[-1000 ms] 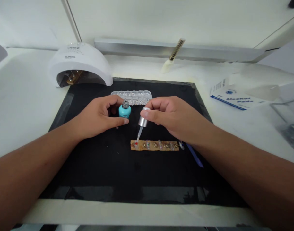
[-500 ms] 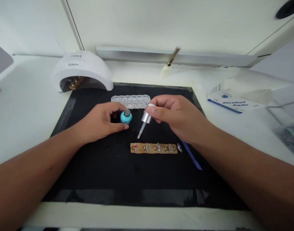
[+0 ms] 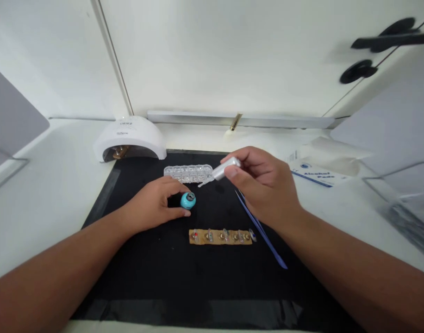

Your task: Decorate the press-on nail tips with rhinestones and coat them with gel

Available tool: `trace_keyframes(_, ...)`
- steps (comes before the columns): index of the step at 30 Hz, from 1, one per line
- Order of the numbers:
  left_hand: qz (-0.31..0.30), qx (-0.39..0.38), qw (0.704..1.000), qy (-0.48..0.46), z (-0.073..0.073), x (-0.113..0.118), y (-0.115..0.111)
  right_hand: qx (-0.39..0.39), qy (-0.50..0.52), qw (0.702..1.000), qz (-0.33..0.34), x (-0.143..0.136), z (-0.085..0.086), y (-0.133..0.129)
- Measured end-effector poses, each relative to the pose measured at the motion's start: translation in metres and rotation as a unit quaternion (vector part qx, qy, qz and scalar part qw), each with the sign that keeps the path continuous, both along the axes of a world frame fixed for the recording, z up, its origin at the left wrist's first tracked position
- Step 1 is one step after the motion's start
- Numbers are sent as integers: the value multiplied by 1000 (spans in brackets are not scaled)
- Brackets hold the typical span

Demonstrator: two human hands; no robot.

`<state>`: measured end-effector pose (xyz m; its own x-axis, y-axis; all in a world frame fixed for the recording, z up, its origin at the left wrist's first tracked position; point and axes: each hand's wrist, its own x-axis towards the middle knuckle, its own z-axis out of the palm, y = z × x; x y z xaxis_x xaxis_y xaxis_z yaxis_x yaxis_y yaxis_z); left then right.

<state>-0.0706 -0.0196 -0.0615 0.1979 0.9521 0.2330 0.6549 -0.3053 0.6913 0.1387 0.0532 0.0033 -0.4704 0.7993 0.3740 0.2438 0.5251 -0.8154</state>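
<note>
My left hand (image 3: pixel 159 203) holds a small turquoise bottle (image 3: pixel 188 200) between thumb and fingers; its neck is uncapped and leans a little to the right. Pinched in my right hand (image 3: pixel 264 180) is a silver-white brush cap (image 3: pixel 227 169), its brush pointing left and slightly down, above and right of the bottle's mouth. Nearer me, a tan strip (image 3: pixel 216 237) bears several decorated nail tips in a row on the black mat (image 3: pixel 184 282). Blue tweezers (image 3: pixel 264 235) lie slanted right of the strip, partly beneath my right hand. Behind the bottle sits a clear compartment case (image 3: pixel 188 173).
A white nail lamp (image 3: pixel 132 135) stands at the back left with something gold inside. At the back, a gold-capped bottle (image 3: pixel 236 121) is near the wall. An Alcohol Pads box (image 3: pixel 316 173) lies at the right, with a clear plastic bag (image 3: pixel 406 222) beyond it.
The view has tilted upward. My right hand has lifted the brush away from above the strip and turned it from steep to nearly level. The bottle in my left hand now leans more.
</note>
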Motion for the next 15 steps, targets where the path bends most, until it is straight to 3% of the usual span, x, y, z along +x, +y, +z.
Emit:
trace_keyframes(7, -3, 5, 1000, 20, -3, 3, 1, 57, -66, 996, 35, -1, 0, 1)
trace_keyframes(15, 1, 10, 1000, 17, -4, 2, 1, 54, -118, 991, 37, -7, -5, 0)
